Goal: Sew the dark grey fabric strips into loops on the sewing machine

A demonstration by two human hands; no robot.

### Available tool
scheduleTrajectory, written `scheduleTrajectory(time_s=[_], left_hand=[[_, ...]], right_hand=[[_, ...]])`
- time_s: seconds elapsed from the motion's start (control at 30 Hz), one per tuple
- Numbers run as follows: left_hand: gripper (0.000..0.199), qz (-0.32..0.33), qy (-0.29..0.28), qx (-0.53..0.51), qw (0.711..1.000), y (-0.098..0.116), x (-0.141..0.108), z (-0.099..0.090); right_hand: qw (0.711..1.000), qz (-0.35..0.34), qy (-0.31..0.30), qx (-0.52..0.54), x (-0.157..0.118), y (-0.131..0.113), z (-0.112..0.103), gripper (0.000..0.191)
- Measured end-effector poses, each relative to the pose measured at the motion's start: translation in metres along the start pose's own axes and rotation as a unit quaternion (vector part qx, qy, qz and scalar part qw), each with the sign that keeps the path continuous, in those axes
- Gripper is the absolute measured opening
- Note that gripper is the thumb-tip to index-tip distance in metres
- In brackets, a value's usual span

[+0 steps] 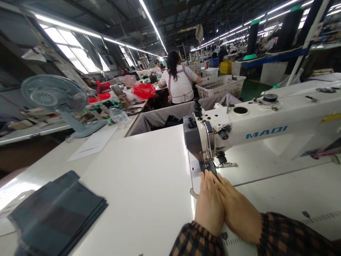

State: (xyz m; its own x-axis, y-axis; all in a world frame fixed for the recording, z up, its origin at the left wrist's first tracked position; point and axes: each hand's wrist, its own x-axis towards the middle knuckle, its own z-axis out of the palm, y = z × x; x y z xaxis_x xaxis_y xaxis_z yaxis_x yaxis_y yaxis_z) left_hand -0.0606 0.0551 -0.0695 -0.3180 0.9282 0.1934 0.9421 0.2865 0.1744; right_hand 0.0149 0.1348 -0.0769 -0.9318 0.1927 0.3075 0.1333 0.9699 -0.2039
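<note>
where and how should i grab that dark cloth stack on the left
By the right-hand corner of the dark cloth stack, I'd say, the left hand coming from the right, thumb above, fingers below. The pile lies flat, and its layered edges show on that side, facing the hands.

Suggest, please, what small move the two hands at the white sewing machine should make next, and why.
Probably the left hand and right hand should gently guide the narrow dark strip forward: it lies under the white sewing machine's head, and the fingertips already rest at its near end.
</note>
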Motion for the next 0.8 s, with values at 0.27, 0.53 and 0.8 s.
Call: scheduleTrajectory(time_s=[0.27,0.53,0.8], left_hand=[[0.056,-0.05,-0.021,-0.071,0.996,-0.012,-0.009,-0.019],[0.056,0.049,-0.047,-0.1,0.993,-0.03,-0.015,-0.025],[0.04,-0.111,0.035,-0.171,0.978,-0.018,-0.017,-0.017]], right_hand=[[0.998,-0.063,-0.011,-0.016,-0.008,0.013,-0.009,0.067],[0.993,-0.098,0.059,-0.04,-0.007,0.026,-0.006,0.046],[0.971,-0.173,0.131,-0.099,-0.014,0.025,0.003,0.033]])
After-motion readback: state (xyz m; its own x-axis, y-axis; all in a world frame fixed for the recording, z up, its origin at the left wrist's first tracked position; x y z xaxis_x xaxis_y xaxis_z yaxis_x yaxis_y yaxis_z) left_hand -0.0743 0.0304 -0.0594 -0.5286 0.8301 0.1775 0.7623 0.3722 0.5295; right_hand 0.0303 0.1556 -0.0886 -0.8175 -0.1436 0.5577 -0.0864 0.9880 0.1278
